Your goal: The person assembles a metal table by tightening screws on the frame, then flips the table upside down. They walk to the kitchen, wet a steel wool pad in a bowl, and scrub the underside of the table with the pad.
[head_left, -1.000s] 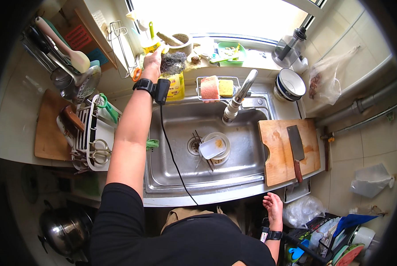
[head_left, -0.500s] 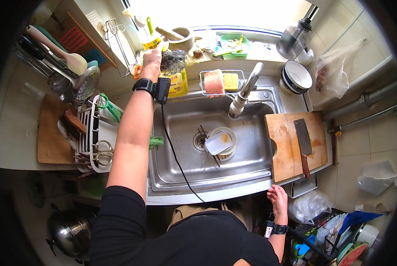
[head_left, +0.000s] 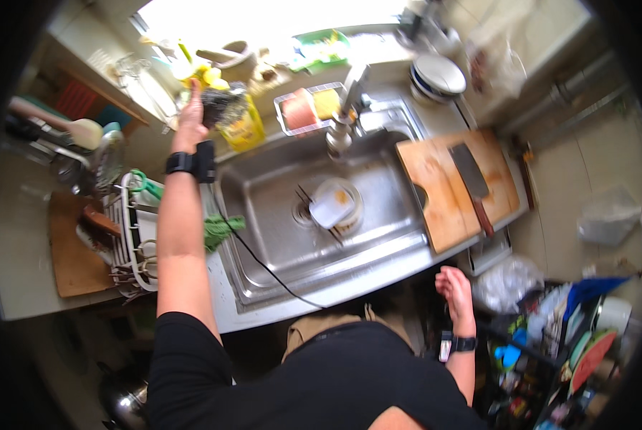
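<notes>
My left hand (head_left: 193, 113) is stretched far forward over the back left corner of the steel sink (head_left: 278, 236) and grips a dark scouring pad (head_left: 218, 104) beside a yellow bottle (head_left: 243, 126). A black wrist device with a cable sits on that forearm. My right hand (head_left: 455, 288) hangs low in front of the counter edge, fingers loosely curled, holding nothing. A white bowl with a lid (head_left: 334, 204) and chopsticks lie in the sink over the drain.
A wooden cutting board (head_left: 444, 188) with a cleaver (head_left: 473, 179) lies right of the sink. A tap (head_left: 349, 107), a sponge tray (head_left: 308, 108) and stacked plates (head_left: 437, 74) stand behind. A dish rack (head_left: 129, 236) and another board (head_left: 69, 252) are at left.
The view has shifted and tilted. My left hand stays at the scouring pad by the yellow bottle; my right hand has stayed low by the counter front.
</notes>
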Motion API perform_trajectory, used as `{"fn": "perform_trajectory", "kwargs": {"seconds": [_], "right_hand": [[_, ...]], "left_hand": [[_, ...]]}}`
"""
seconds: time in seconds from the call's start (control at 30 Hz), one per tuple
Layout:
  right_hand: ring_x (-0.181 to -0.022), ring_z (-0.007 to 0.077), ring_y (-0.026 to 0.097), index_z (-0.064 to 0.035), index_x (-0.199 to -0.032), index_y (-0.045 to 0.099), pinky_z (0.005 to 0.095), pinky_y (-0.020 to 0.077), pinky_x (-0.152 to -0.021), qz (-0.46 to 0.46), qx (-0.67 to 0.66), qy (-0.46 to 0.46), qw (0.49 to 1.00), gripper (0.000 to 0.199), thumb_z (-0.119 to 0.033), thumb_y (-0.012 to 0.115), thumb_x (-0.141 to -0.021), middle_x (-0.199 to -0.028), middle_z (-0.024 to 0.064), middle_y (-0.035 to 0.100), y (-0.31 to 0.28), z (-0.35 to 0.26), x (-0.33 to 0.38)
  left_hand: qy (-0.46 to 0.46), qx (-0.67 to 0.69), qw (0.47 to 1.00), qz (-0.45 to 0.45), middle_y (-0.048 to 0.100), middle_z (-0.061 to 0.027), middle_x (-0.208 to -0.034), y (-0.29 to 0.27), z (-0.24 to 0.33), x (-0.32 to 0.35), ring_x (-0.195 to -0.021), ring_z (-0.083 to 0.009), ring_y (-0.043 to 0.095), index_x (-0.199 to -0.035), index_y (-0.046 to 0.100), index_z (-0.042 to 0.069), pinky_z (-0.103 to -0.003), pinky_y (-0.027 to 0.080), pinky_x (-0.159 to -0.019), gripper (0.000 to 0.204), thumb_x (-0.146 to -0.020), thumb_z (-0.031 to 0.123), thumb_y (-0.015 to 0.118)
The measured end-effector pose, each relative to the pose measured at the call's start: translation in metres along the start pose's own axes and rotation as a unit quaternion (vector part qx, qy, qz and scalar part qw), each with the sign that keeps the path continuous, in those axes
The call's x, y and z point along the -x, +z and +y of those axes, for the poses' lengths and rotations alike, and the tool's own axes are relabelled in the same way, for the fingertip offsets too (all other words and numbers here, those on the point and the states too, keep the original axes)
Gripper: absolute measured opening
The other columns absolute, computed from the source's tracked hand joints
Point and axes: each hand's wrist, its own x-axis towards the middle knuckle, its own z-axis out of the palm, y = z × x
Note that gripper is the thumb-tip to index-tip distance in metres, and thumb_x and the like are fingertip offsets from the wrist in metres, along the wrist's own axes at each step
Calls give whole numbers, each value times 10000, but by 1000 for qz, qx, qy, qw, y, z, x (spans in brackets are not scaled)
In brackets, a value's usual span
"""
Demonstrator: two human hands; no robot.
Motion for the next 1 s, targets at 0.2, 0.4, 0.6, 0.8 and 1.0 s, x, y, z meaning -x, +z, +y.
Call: {"fn": "perform_trajectory", "kwargs": {"seconds": [0.2, 0.4, 0.6, 0.8, 1.0], "right_hand": [[-785, 98, 643, -73, -1127, 652, 237, 517, -724, 48, -35, 21, 998, 243, -263, 613, -982, -941, 35, 698, -23, 19, 26], [-837, 103, 658, -89, -1129, 663, 250, 531, -741, 29, -46, 26, 998, 271, -308, 618, -976, -969, 29, 700, -58, 61, 46], [-824, 145, 676, -64, -1111, 638, 274, 554, -738, 139, -267, 82, 950, 231, -257, 601, -989, -947, 51, 697, -143, 162, 144], [-716, 145, 669, -118, -1012, 649, 309, 557, -629, 356, -396, 100, 840, 116, -199, 652, -929, -827, 38, 694, -282, 316, 186], [-783, 162, 667, -133, -1064, 647, 320, 526, -682, 490, -399, 81, 771, 140, -194, 595, -949, -941, 30, 695, -391, 387, 111]], "left_hand": [[-90, 83, 964, -236, 604, -86, -1340, 23, -51, 102, -1199, -219, 588, -1391, 500, 76, -385, 464, -1037, 575, -1005, 502, 478], [-191, 119, 911, -346, 607, -83, -1232, 54, -136, 220, -1104, -183, 570, -1508, 303, 61, -341, 445, -987, 608, -945, 41, 532], [-313, 129, 871, -357, 599, -159, -1323, 115, -201, 281, -1209, -254, 573, -1347, 531, -7, -393, 417, -1098, 389, -964, 54, 565], [-393, 134, 848, -329, 656, -165, -1229, 166, -230, 339, -1130, -267, 624, -1260, 589, -10, -403, 505, -1001, 342, -958, 146, 628], [-317, 76, 915, -239, 649, -159, -1235, 169, -241, 436, -1103, -280, 627, -1260, 578, -27, -386, 511, -978, 341, -971, 150, 600]]}}
